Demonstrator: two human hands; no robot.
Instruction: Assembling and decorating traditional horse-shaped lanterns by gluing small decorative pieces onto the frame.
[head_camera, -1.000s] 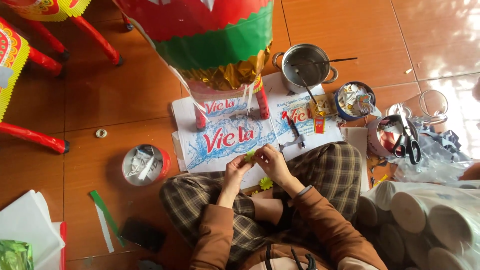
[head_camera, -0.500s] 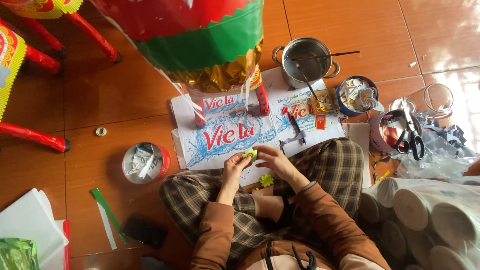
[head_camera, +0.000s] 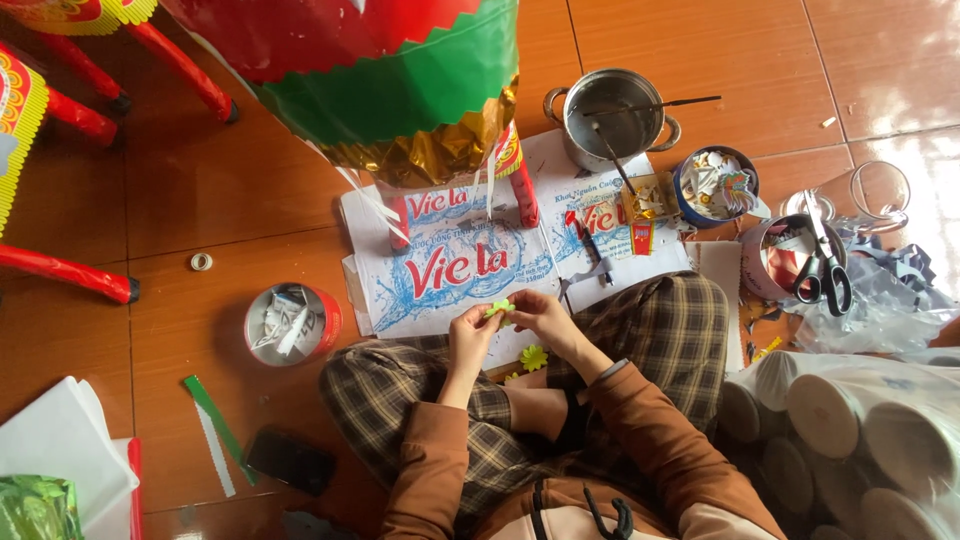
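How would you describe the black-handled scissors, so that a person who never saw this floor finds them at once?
Start at the steel pot at the top of the flattened cardboard sheet, then go right past the blue bowl of paper scraps. The next container is a round tin, and the scissors lie across its rim. Their black handle loops point toward the person, unlike the thin sticks in the pot.

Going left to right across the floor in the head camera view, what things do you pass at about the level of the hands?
Round red tin of paper scraps → left hand → small green paper piece → right hand → scissors lying across a round tin.
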